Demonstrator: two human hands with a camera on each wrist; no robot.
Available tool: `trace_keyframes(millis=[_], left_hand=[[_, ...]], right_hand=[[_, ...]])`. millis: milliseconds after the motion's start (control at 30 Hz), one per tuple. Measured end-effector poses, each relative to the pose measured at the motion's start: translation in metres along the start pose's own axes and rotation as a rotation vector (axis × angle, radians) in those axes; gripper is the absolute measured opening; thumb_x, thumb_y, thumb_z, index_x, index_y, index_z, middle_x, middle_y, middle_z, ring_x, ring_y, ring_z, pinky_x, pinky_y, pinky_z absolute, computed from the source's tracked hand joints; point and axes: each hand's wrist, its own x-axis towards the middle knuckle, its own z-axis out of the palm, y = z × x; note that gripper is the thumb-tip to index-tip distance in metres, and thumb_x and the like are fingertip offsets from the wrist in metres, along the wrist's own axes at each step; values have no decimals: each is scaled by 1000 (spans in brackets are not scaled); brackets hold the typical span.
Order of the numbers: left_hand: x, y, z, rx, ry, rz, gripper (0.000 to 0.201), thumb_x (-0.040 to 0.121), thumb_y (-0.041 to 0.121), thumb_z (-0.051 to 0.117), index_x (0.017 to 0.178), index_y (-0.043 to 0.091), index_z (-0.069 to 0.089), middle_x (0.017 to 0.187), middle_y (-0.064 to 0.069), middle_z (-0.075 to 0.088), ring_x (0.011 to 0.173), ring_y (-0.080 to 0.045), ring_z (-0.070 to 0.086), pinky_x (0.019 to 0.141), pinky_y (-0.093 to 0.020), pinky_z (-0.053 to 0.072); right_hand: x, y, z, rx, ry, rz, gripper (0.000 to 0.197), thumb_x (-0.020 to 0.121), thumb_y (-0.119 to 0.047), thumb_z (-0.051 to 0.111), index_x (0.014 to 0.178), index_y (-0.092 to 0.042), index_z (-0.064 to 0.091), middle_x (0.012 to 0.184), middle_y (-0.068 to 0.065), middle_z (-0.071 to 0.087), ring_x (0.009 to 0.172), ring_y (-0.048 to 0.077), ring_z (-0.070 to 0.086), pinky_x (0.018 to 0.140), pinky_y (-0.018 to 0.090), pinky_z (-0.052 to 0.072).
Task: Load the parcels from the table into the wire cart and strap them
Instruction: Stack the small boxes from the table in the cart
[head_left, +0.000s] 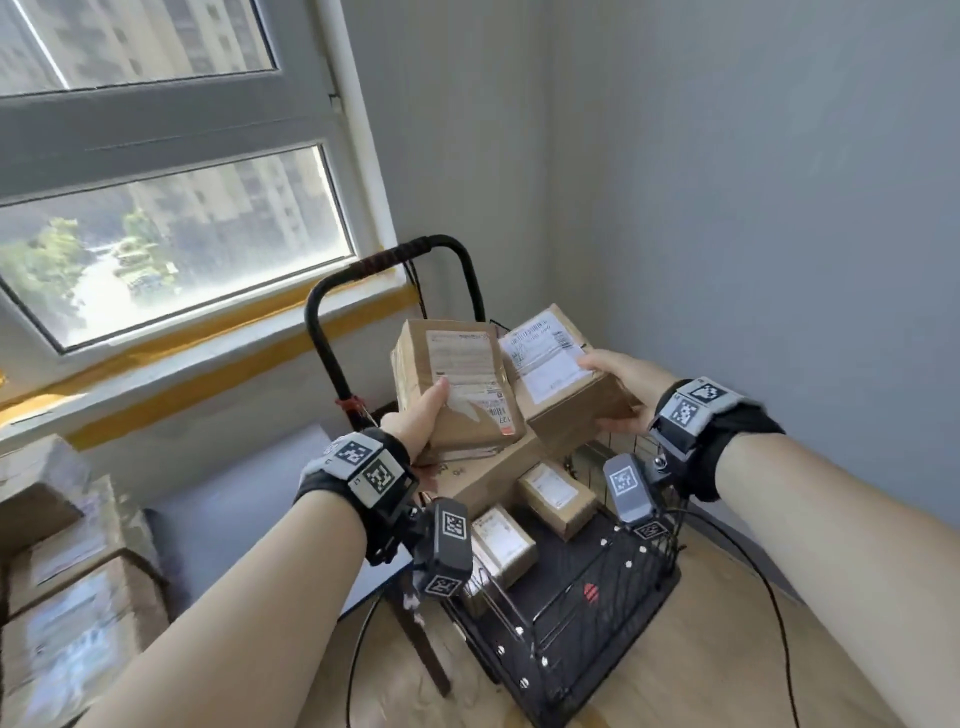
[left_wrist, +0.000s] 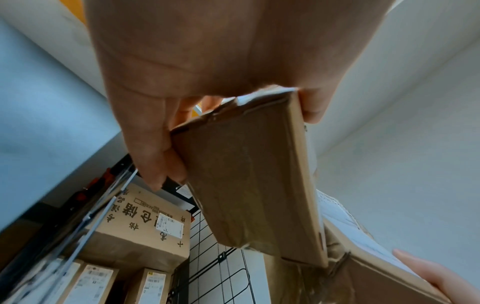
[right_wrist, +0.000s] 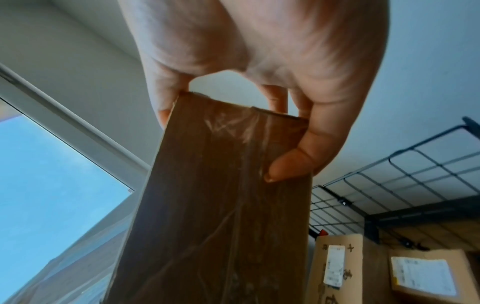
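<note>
My left hand (head_left: 423, 415) grips a flat brown parcel (head_left: 457, 384) with a white label, thumb on top and fingers underneath (left_wrist: 153, 156). My right hand (head_left: 618, 389) grips a second labelled brown parcel (head_left: 566, 379), thumb on the label and fingers (right_wrist: 288, 164) curled under it. Both parcels are held side by side above the black wire cart (head_left: 587, 597). Inside the cart lie a large printed carton (head_left: 488, 478) and small labelled boxes (head_left: 556, 499) (head_left: 504, 540). No strap can be made out.
The cart's black handle (head_left: 384, 265) rises at the far side, below a window sill (head_left: 218, 332). More cardboard boxes (head_left: 67, 571) are stacked at the left. A grey wall (head_left: 779, 234) closes the right side. Black cables (head_left: 769, 587) trail over the wood floor.
</note>
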Motion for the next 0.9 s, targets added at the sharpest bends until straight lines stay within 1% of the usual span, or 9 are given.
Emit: trace_keyframes(millis=[67, 167, 267, 400, 500, 633, 767, 833, 900], left_hand=[[7, 7, 29, 73, 24, 14, 91, 72, 73, 56, 135, 10, 42, 125, -12, 57, 103, -29, 63, 86, -43, 55], [27, 13, 61, 142, 44, -19, 82, 79, 68, 53, 135, 8, 42, 121, -13, 58, 96, -27, 62, 79, -37, 56], [53, 11, 80, 162, 74, -70, 78, 82, 62, 56, 135, 7, 42, 121, -12, 61, 99, -26, 63, 80, -34, 53], [98, 6, 91, 166, 130, -134, 83, 81, 57, 60, 140, 6, 35, 126, -14, 57, 103, -25, 60, 85, -33, 50], [142, -1, 95, 170, 115, -179, 83, 80, 60, 59, 139, 7, 36, 124, -13, 57, 93, -23, 58, 83, -31, 49], [205, -19, 107, 178, 102, -272, 92, 70, 68, 61, 136, 7, 43, 118, -10, 59, 103, -28, 61, 97, -39, 49], [240, -45, 121, 191, 92, -393, 98, 67, 71, 62, 137, 5, 42, 127, -12, 56, 110, -31, 59, 98, -40, 48], [253, -59, 126, 208, 117, -434, 94, 72, 66, 62, 139, 4, 38, 131, -14, 52, 116, -32, 55, 100, -41, 45], [267, -77, 131, 224, 134, -466, 89, 77, 62, 61, 139, 4, 37, 133, -14, 51, 118, -33, 53, 100, -41, 45]], right_hand=[[19, -4, -24, -41, -8, 21, 37, 70, -37, 74, 100, -17, 66, 101, 9, 69, 98, 21, 60, 76, 37, 58], [50, -6, -46, -90, -36, 61, 31, 75, -32, 72, 101, -16, 65, 98, 10, 68, 94, 20, 60, 79, 39, 58], [85, -3, -52, -148, -62, 124, 33, 74, -32, 75, 100, -15, 64, 101, 11, 68, 97, 22, 60, 80, 41, 58], [136, 1, -40, -213, -93, 184, 28, 75, -32, 76, 94, -15, 63, 105, 12, 67, 101, 24, 60, 82, 43, 57], [179, 5, -26, -309, -95, 229, 27, 76, -29, 75, 91, -13, 59, 105, 12, 64, 103, 25, 59, 84, 45, 57], [238, 14, -9, -454, -112, 304, 42, 74, -29, 76, 106, -9, 58, 107, 11, 62, 98, 24, 60, 79, 44, 58], [287, 32, 5, -576, -143, 380, 60, 70, -31, 79, 119, -7, 55, 115, 10, 57, 105, 26, 59, 66, 39, 60], [308, 43, 14, -611, -185, 420, 59, 72, -29, 79, 120, -6, 54, 115, 10, 55, 108, 26, 57, 64, 37, 60], [327, 57, 23, -654, -235, 475, 54, 74, -28, 78, 117, -5, 55, 105, 7, 55, 104, 25, 57, 65, 38, 60]])
